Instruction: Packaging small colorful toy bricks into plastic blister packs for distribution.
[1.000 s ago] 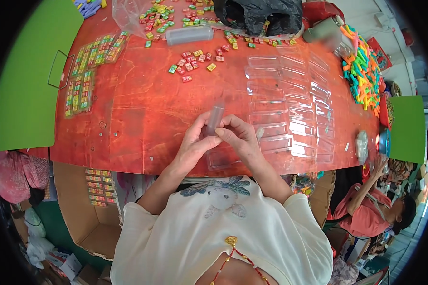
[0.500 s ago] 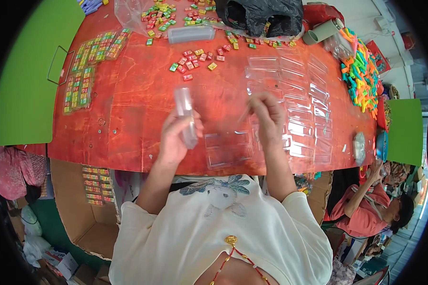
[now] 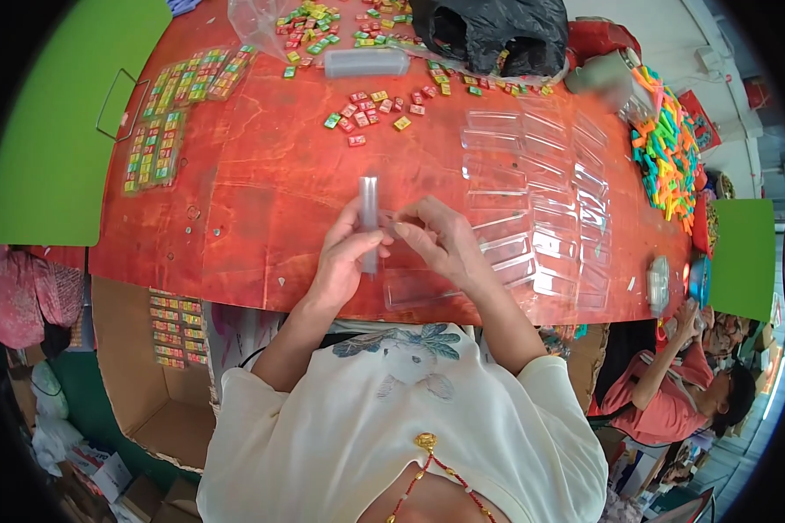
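Observation:
My left hand is closed around a narrow, upright bundle of clear plastic that looks like stacked trays. Close against its right side is my right hand, thumb and forefinger pinched together; whatever they hold is too small or hidden to name. To the right, clear plastic trays lie in overlapping columns. Another clear tray rests by the near table edge, below my hands. Beyond my hands are loose small red, yellow and green boxes.
Filled trays lie at left beside a green board. At the back are a clear container and a black plastic bag. Colourful plastic pieces are heaped at right. A co-worker sits at lower right.
My right hand has moved left, from over the laid-out trays to the bundle. My left hand has shifted slightly right, and the bundle now stands straighter. The view has shifted slightly.

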The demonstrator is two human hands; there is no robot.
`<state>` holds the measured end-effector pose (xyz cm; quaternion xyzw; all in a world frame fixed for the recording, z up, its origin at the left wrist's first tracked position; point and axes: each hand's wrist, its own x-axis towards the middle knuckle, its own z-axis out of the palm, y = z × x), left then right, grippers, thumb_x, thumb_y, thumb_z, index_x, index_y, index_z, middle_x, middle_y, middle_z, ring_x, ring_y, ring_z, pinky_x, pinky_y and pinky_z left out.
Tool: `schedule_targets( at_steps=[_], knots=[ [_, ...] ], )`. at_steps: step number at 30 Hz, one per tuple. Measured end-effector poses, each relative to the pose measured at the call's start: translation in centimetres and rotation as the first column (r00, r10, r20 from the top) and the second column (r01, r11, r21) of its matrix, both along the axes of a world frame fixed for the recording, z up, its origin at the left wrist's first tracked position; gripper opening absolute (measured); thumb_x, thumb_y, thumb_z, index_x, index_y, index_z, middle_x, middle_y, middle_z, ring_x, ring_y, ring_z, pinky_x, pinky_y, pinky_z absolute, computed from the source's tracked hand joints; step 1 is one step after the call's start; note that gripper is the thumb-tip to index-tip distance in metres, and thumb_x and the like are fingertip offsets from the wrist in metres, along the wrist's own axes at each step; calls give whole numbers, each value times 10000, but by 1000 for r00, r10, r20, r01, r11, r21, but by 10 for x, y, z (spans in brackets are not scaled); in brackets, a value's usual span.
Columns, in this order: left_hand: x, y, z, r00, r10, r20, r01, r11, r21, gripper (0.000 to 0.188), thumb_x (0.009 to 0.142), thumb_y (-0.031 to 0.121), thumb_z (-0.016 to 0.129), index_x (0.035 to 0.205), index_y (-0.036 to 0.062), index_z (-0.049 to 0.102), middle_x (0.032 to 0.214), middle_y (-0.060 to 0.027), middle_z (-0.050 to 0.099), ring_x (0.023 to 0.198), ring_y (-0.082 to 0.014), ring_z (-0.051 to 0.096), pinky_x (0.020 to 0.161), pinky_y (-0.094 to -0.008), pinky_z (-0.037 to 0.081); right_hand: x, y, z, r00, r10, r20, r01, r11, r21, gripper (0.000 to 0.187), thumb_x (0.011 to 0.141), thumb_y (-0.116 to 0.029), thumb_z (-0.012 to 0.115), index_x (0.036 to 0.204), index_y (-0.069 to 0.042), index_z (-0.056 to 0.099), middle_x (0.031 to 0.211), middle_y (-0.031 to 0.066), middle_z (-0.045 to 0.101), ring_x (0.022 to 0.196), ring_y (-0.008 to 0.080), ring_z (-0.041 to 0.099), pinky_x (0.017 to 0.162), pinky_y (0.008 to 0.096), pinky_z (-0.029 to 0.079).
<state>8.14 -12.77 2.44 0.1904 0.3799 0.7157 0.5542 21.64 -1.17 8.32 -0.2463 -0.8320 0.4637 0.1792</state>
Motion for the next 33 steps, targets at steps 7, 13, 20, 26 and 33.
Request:
schedule_targets(
  at_steps=[7,13,20,26,33],
  knots=[
    [9,8,5,996,-90,-6,91,995,36,552,850,124,544,1376,47,392,1073,-32,552,927,-117,539,788,-274,435,-7,-4,-16,972,-76,-221,-76,794,-604,136,929,-114,603,974,15,602,761,25,590,637,93,562,579,246,476],
    [4,7,4,986,-137,92,131,989,73,469,881,186,504,1320,34,430,992,-82,590,817,-151,586,686,-286,469,-2,3,-15,973,-87,-213,-105,656,-748,90,916,-91,594,911,-6,625,789,24,620,698,103,586,631,246,461],
    [-15,-1,-7,987,77,143,-87,994,63,295,917,214,482,1113,-5,509,852,-140,620,740,-202,632,706,-318,515,-10,46,-8,947,-230,-224,321,692,646,34,817,-83,614,792,-94,595,760,71,562,674,219,548,654,312,430],
    [-8,2,-8,988,115,101,-119,992,35,320,900,159,529,1170,-3,475,1015,-116,605,869,-213,642,771,-344,535,-6,43,-50,962,-75,262,-164,607,778,95,793,-107,643,857,-57,594,851,92,572,817,279,560,717,380,416],
    [6,10,-6,997,81,-16,-81,996,25,370,894,107,502,1244,-1,452,1035,-103,582,898,-184,605,800,-324,503,-12,15,-10,995,80,-55,-88,982,-167,211,914,-174,619,1002,18,636,923,28,615,804,117,567,698,251,444]
  ],
)
